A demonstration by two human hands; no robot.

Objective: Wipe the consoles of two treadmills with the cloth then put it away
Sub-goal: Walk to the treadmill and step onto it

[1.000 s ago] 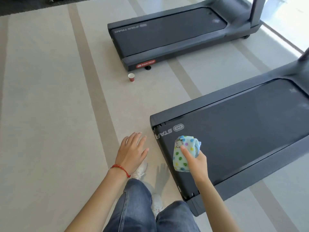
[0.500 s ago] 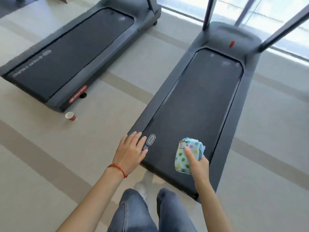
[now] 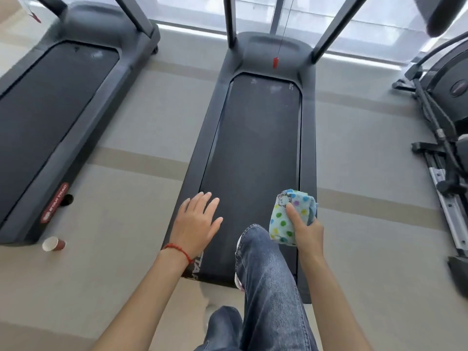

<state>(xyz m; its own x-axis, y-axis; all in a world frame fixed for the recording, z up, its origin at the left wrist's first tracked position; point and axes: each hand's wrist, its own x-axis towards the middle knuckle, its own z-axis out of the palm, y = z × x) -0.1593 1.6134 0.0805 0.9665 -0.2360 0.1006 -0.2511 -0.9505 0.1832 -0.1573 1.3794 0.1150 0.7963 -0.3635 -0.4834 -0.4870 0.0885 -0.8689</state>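
Right hand (image 3: pixel 307 230) grip pinches the folded cloth (image 3: pixel 288 217) above the treadmill (image 3: pixel 253 148); left hand (image 3: pixel 196 222) spread

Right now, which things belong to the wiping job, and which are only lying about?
For the job:
- cloth, gripped by the right hand
- near treadmill
- left treadmill

Lying about:
- paper cup, on its side on the floor
- exercise machine at the right

The left hand holds nothing.
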